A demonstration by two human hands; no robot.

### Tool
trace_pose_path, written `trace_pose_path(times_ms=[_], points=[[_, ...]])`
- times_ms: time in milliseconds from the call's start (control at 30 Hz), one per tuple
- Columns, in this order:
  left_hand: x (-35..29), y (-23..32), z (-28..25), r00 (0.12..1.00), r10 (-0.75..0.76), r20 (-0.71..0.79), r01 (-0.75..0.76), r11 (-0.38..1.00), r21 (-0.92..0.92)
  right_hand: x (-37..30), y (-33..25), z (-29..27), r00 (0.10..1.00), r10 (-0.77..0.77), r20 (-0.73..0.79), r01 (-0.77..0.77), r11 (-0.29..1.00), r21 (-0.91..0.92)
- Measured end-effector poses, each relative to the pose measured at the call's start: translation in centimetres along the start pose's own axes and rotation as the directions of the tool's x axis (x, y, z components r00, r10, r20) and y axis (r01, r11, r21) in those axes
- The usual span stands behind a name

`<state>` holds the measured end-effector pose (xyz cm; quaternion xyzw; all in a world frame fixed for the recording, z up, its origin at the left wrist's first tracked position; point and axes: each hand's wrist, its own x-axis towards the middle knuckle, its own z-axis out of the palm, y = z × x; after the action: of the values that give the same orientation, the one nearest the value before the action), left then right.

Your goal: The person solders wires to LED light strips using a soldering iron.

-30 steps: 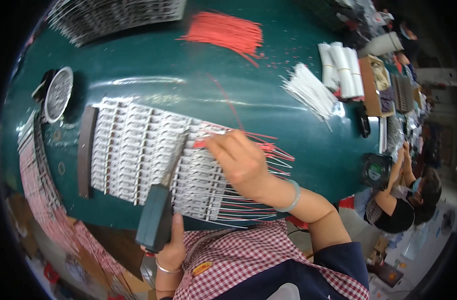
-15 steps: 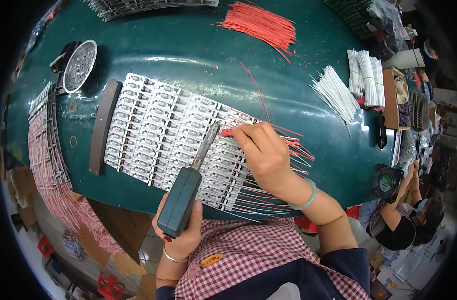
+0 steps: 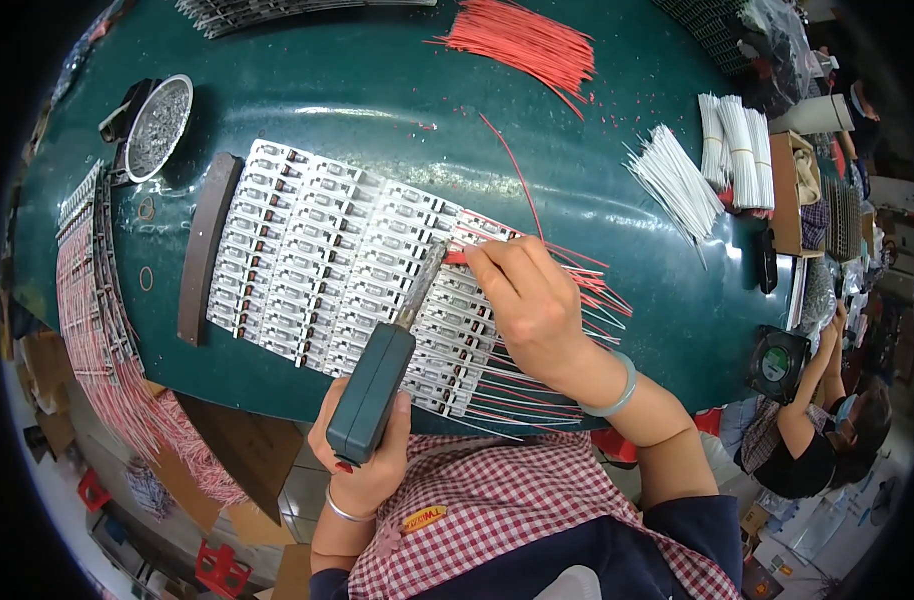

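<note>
The left hand wraps its fingers round a green tool. The right hand, fingertips pinched together, holds a small red piece over the white panel

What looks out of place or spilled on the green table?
One red wire arcs toward the far side, away from the wires trailing off the white panel; I can't tell whether it's attached. Tiny red scraps lie scattered beside the red wire bundle, like spilled trimmings. Nothing looks clearly damaged.
</note>
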<state>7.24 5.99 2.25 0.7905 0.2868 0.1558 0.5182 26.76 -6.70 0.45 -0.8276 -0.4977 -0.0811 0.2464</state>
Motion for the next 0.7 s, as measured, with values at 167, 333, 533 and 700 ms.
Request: trace_pose_path(times_ms=[167, 333, 533, 700], points=[[-0.3, -0.3, 0.1, 0.999, 0.033, -0.041, -0.034, 0.999, -0.026, -0.1, 0.0, 0.0, 1.000, -0.005, 0.011, 0.005, 1.000, -0.007], [-0.8, -0.3, -0.2, 0.997, 0.018, -0.075, -0.021, 0.999, -0.044, -0.1, 0.2, 0.0, 1.000, -0.005, 0.012, 0.005, 1.000, -0.005], [-1.0, -0.5, -0.3, 0.995, 0.056, -0.086, -0.059, 0.998, -0.026, -0.4, 0.5, -0.1, 0.998, -0.055, -0.025, 0.056, 0.998, 0.029], [-1.4, -0.7, -0.3, 0.994, 0.057, -0.090, -0.059, 0.998, -0.028, -1.0, 0.2, 0.1, 0.998, -0.064, -0.016, 0.065, 0.996, 0.054]])
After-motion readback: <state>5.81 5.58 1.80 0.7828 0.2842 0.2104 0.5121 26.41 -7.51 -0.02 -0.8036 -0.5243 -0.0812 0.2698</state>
